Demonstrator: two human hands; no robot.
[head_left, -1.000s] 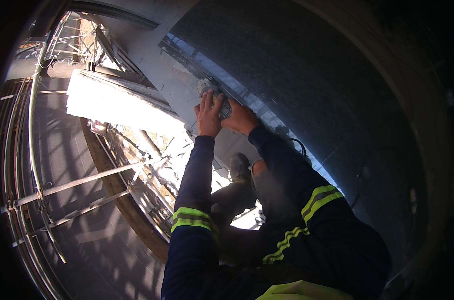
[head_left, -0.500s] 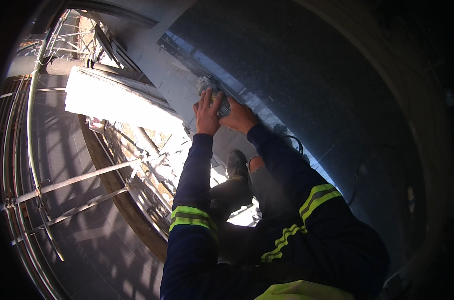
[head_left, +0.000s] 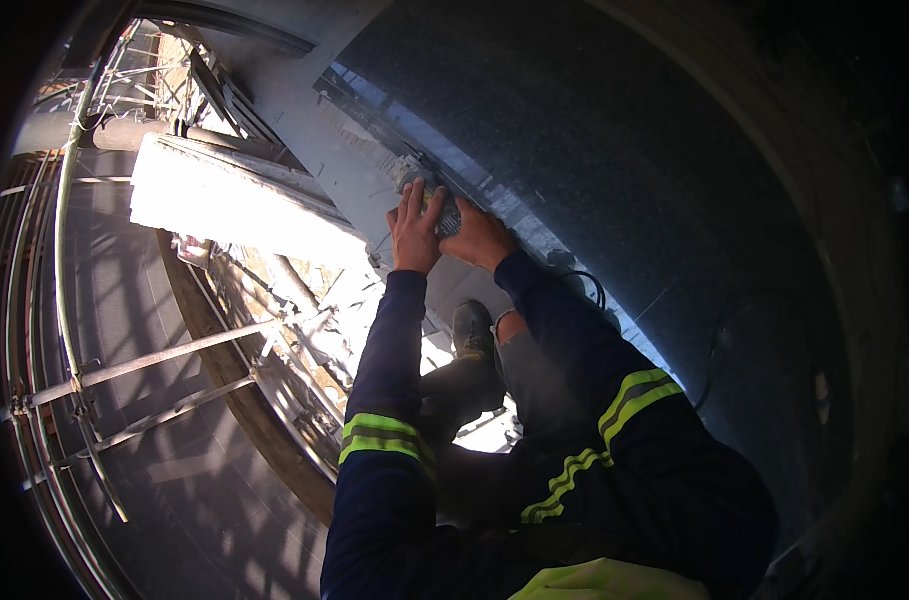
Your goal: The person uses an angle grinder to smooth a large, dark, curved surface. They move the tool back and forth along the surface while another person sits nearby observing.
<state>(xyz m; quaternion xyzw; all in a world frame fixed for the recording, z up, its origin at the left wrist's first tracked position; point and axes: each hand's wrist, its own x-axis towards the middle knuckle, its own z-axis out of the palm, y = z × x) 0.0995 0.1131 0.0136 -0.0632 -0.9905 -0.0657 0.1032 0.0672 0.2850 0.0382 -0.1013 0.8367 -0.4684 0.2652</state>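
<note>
Both hands are closed round a dusty angle grinder (head_left: 451, 219), whose vented body shows between them. My left hand (head_left: 414, 238) lies over its front part with the fingers bent across the top. From the other side, my right hand (head_left: 479, 238) wraps the rear of the body. The tool's head sits against the pale, dusty strip of wall (head_left: 355, 150) beside a dark polished panel (head_left: 615, 150). Its disc is hidden from this view. A black cable (head_left: 597, 287) loops out near my right forearm.
Below my hands is my boot (head_left: 471, 330) on a sunlit surface. Left of me lie glaring white boards (head_left: 235, 195), scaffold tubes (head_left: 155, 365) and a curved timber edge (head_left: 230, 380), with paving (head_left: 155, 300) beyond them. Dust hangs around my legs.
My hands and the grinder stay almost in place, shifting very slightly along the wall strip. The grip has not changed.
</note>
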